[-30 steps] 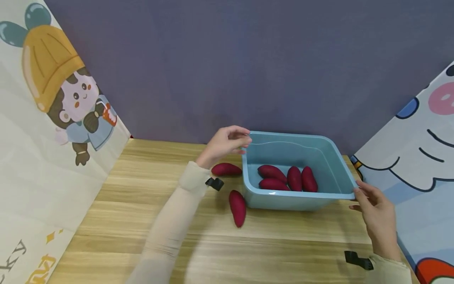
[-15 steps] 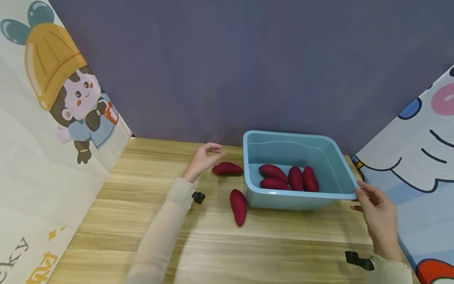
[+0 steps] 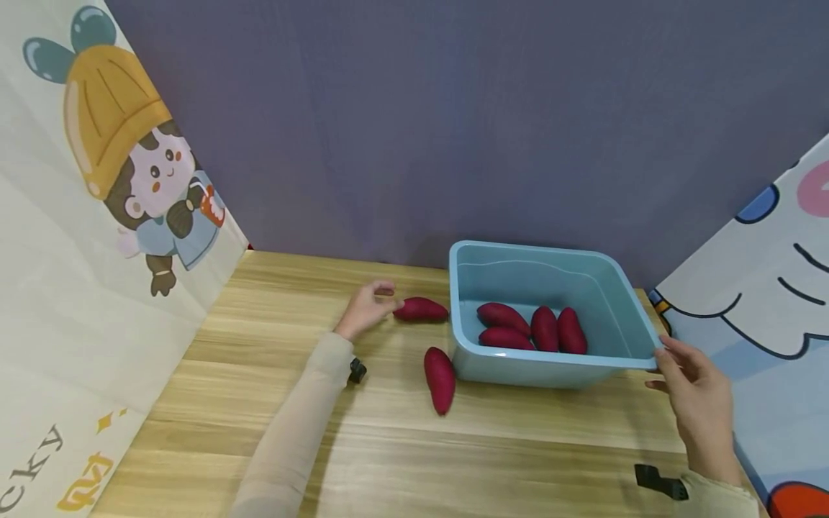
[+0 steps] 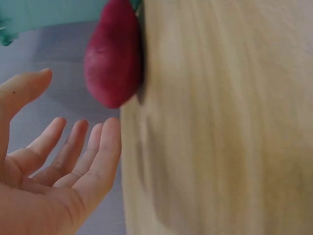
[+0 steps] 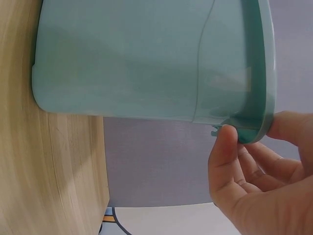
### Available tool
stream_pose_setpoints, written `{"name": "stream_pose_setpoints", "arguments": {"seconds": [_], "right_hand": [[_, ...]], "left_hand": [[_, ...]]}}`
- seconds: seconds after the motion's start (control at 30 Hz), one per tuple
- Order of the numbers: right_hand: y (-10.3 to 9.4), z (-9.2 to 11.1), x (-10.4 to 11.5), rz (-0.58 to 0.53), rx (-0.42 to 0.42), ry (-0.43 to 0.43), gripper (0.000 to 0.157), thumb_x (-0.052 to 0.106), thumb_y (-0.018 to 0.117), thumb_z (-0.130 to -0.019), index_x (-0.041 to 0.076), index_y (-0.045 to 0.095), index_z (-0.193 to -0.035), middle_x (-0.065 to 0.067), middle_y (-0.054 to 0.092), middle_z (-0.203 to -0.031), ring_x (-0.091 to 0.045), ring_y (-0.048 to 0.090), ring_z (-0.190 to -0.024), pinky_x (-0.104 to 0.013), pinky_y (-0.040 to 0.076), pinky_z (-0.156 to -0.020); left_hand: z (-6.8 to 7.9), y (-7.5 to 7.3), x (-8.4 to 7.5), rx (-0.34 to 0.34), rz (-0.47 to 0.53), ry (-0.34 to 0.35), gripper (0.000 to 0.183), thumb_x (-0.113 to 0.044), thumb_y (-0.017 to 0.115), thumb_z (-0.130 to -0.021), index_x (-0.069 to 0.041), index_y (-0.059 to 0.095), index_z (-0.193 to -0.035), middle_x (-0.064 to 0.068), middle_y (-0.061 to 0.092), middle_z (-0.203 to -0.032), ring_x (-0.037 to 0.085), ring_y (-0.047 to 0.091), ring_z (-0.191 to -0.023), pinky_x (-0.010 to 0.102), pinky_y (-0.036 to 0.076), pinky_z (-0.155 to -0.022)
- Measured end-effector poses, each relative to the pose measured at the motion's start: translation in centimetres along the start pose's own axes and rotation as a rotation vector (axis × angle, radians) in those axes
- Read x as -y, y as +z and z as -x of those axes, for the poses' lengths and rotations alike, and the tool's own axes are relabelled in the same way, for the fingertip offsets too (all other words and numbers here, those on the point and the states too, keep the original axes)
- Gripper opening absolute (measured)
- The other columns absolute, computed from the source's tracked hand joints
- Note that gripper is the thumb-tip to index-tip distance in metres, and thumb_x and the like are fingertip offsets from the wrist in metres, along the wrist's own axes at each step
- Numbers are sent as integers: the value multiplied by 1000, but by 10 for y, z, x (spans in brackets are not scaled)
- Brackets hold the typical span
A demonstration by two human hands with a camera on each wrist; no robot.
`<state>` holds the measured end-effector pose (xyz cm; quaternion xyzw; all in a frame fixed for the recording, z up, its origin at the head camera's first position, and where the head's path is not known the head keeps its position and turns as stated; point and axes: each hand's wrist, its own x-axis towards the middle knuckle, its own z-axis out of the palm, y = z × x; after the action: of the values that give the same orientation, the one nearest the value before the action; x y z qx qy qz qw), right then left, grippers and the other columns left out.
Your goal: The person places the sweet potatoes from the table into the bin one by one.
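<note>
My left hand [image 3: 366,311] reaches over the table with thumb and fingers spread apart. Its fingertips are right at the near end of a dark red sweet potato [image 3: 421,309], which lies left of a light blue plastic bin [image 3: 531,371]. In the left wrist view a small gap shows between the fingers [image 4: 105,156] and the sweet potato [image 4: 112,56]. With thumb and fingers, my right hand [image 3: 702,406] pinches the rim at the bin's front right corner, seen close in the right wrist view. Several sweet potatoes [image 3: 545,329] lie inside the bin.
One more sweet potato [image 3: 440,381] lies on the wooden table [image 3: 259,345] by the bin's front left corner. A grey-blue wall [image 3: 337,144] rises behind. Printed cartoon panels stand at the left [image 3: 58,302] and right [image 3: 764,288].
My left hand has come off the bin's left rim, moving left and down toward the sweet potato beside it. The right hand keeps its hold on the bin corner.
</note>
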<state>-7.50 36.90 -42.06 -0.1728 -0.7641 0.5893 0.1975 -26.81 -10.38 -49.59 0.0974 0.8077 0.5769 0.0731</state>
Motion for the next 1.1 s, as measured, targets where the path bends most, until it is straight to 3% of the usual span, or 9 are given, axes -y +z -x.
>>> {"name": "stream_pose_setpoints", "arguments": {"seconds": [0.33, 0.57, 0.83, 1.1], "right_hand": [[-1, 1, -1, -8, 4, -10, 40, 13, 61, -101, 5, 57, -140, 11, 62, -105, -1, 63, -80, -17, 57, -56], [0, 2, -1, -8, 6, -20, 39, 13, 61, -100, 8, 59, -139, 11, 62, -105, -1, 63, -79, -17, 57, -56], [0, 2, -1, -35, 17, -26, 40, 13, 61, -100, 6, 58, -139, 11, 63, -106, -2, 63, -81, -17, 57, -56], [-1, 1, 0, -30, 16, -17, 42, 13, 61, -101, 3, 56, -141, 12, 63, -106, -2, 63, -80, -17, 57, -56]], "left_hand": [[-7, 5, 10, 100, -40, -35, 64, -21, 79, -88, 3, 51, -140, 20, 57, -135, 34, 58, -120, 42, 52, -98], [-9, 8, 15, 136, 29, -64, 59, -16, 79, -88, 2, 53, -138, 18, 59, -132, 32, 59, -118, 37, 59, -83], [-8, 10, 13, 126, 50, -76, 55, -10, 77, -89, 4, 53, -137, 19, 62, -127, 31, 63, -110, 36, 60, -79], [-11, 10, 16, 114, 59, -111, 53, -15, 78, -89, 4, 56, -134, 19, 63, -125, 29, 64, -108, 32, 61, -77]]}}
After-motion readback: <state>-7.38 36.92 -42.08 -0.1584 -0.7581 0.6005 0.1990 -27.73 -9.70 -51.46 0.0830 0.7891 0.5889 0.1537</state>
